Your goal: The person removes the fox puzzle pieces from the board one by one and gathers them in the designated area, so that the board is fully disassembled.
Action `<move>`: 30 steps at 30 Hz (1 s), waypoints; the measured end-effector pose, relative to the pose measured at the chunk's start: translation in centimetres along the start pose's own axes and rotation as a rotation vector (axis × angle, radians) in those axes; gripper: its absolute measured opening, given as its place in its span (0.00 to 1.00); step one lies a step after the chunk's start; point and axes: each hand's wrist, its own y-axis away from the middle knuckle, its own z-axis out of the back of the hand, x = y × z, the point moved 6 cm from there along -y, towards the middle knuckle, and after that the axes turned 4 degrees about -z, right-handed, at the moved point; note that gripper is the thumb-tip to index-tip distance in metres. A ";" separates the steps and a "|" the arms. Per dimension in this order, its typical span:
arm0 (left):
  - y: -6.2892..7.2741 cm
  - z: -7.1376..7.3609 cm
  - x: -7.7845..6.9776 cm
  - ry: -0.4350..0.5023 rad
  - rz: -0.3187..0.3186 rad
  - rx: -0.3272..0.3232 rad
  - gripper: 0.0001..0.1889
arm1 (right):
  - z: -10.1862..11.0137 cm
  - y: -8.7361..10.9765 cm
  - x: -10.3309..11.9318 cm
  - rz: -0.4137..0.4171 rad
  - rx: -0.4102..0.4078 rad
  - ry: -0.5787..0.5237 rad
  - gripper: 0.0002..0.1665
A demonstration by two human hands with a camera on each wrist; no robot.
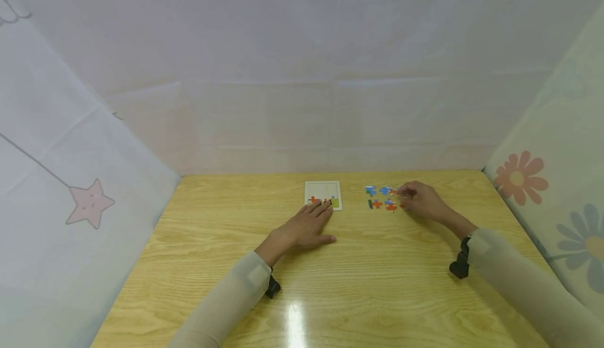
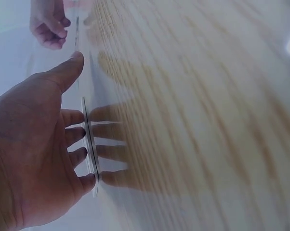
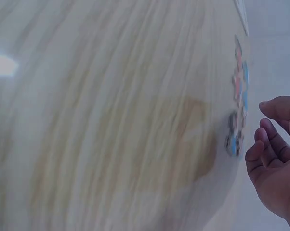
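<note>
A small white puzzle tray [image 1: 323,184] lies near the table's back edge, with several coloured pieces [image 1: 335,202] along its front side. My left hand [image 1: 309,227] lies across that front side, its fingers extended onto the tray and its thumb out to the right. Seen from the left wrist, four fingertips touch the tray's edge [image 2: 90,144]. To the right, loose jigsaw pieces [image 1: 377,204] in blue, red and green are spread flat. My right hand [image 1: 422,201] hovers at their right end, fingers loosely bent. From the right wrist, a gap shows between thumb and fingers [image 3: 280,149], with nothing visible there.
The wooden table [image 1: 226,227] ends at a pale cloth backdrop [image 1: 264,122] just behind the tray and pieces. Printed cloth panels stand along both sides. Each wrist carries a black camera mount [image 1: 460,264]. Light glares off the table's front [image 1: 295,322].
</note>
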 end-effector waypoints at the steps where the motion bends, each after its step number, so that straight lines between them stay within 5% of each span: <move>1: 0.0 0.0 0.0 0.001 -0.001 -0.002 0.47 | -0.2 -0.2 0.4 0.012 0.000 -0.011 0.10; 8: 0.1 0.1 -0.1 0.014 -0.016 -0.022 0.46 | -1.8 -2.2 3.0 0.102 0.034 -0.030 0.10; 15: 0.3 0.4 -0.7 0.017 -0.057 -0.033 0.45 | -3.8 -4.6 4.7 0.076 0.104 -0.054 0.11; 30: 0.3 -0.4 -1.3 0.008 -0.019 0.009 0.47 | -7.6 -8.4 8.0 0.084 0.241 -0.089 0.15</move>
